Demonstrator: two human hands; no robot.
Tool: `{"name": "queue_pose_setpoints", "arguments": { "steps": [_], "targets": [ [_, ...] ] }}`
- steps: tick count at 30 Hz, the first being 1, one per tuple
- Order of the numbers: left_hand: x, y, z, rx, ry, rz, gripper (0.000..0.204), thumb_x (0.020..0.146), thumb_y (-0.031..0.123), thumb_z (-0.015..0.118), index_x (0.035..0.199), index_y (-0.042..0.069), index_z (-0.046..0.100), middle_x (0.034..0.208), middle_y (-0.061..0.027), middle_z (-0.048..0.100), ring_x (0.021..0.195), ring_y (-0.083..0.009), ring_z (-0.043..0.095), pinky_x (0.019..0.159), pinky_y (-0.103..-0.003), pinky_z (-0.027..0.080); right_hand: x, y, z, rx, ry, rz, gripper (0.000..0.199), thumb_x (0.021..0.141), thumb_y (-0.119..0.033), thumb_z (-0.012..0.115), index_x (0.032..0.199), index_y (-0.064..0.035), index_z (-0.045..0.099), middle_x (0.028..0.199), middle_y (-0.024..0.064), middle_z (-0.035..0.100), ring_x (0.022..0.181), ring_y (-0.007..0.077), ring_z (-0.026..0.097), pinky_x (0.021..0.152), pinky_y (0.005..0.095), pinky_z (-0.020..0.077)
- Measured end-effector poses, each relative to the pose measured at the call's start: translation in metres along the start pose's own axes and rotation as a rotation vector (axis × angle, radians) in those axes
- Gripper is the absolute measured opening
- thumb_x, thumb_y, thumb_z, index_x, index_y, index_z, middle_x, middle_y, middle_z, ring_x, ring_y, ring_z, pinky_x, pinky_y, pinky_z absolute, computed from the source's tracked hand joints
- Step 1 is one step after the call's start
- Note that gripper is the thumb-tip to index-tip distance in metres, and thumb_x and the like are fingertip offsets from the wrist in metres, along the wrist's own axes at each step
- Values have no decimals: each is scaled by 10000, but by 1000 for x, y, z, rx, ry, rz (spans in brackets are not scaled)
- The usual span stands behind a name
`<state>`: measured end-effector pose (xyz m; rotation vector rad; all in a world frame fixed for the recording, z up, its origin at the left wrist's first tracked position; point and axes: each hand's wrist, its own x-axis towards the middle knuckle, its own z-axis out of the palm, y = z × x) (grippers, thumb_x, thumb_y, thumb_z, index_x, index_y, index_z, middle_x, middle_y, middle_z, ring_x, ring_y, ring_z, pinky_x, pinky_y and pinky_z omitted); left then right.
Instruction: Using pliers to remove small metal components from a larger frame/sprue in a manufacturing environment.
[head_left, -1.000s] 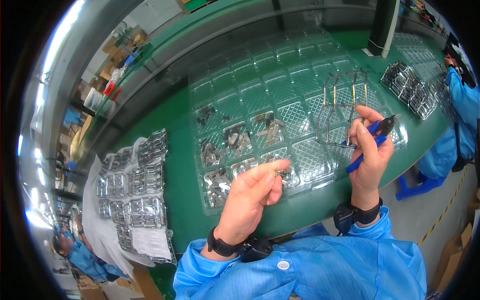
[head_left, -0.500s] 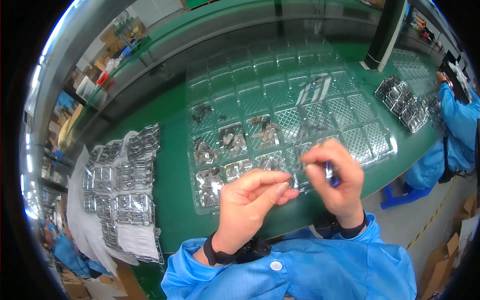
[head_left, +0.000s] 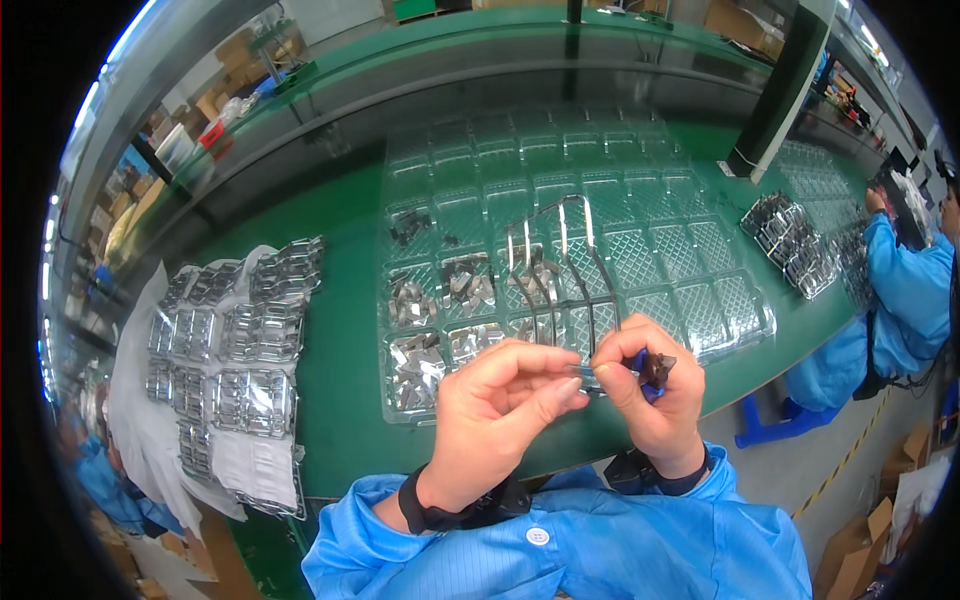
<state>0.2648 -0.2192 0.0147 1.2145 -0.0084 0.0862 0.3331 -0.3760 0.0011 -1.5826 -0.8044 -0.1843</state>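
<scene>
A shiny bent-metal frame (head_left: 568, 262), with several long parallel bars, stands up from my fingertips over the tray. My left hand (head_left: 500, 400) is closed in a pinch at the frame's near end. My right hand (head_left: 655, 405) pinches beside it, the two sets of fingertips nearly meeting. A small blue and dark brown object (head_left: 652, 372) is tucked in my right fingers; its kind is unclear. Behind the hands lies a clear plastic compartment tray (head_left: 700, 268). Small flat metal pieces (head_left: 415, 365) fill several of its left compartments.
On the left, rows of similar metal frames (head_left: 255, 400) lie on white sheeting (head_left: 135, 390). More frames (head_left: 790, 240) are stacked at the right, near a co-worker in blue (head_left: 905, 285). A dark post (head_left: 785, 95) rises at the table's back right.
The metal frame now shows upright and sharp above my hands; before, it was blurred over the tray. My right hand has moved down and left, closer to the left one.
</scene>
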Motion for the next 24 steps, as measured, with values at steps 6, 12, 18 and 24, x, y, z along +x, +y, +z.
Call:
{"name": "queue_pose_setpoints", "arguments": {
  "steps": [6, 12, 18, 24],
  "targets": [
    [1, -5, -2, 476, 85, 342, 124, 771, -50, 651, 891, -20, 647, 811, -84, 626, 710, -147, 634, 623, -245, 507, 0, -1, 3, 36, -30, 31, 100, 800, -53, 660, 818, 1, 579, 705, 57, 571, 608, 121, 520, 534, 251, 397],
    [0, -8, 2, 747, 163, 660, 150, 693, -64, 682, 826, 2, 665, 693, -89, 617, 587, -169, 602, 510, -256, 457, -3, -13, 7, 235, -49, 331, 105, 821, -60, 652, 861, 4, 578, 709, 8, 579, 604, 36, 493, 521, 199, 387],
    [-1, -13, 0, 669, 184, 625, 139, 704, -62, 677, 826, 6, 665, 698, -84, 621, 587, -149, 596, 501, -252, 449, -3, -14, 6, 310, -1, 367, 61, 842, -29, 609, 884, 11, 587, 759, 31, 608, 625, 49, 532, 562, 199, 431],
    [3, -12, -8, 710, 237, 162, 81, 792, 35, 682, 842, -17, 648, 884, -109, 654, 670, -164, 604, 592, -235, 464, 0, -2, -13, -18, 297, 186, 132, 887, -32, 528, 1007, 12, 560, 815, 60, 615, 745, 90, 586, 667, 216, 464]
  ]
}}
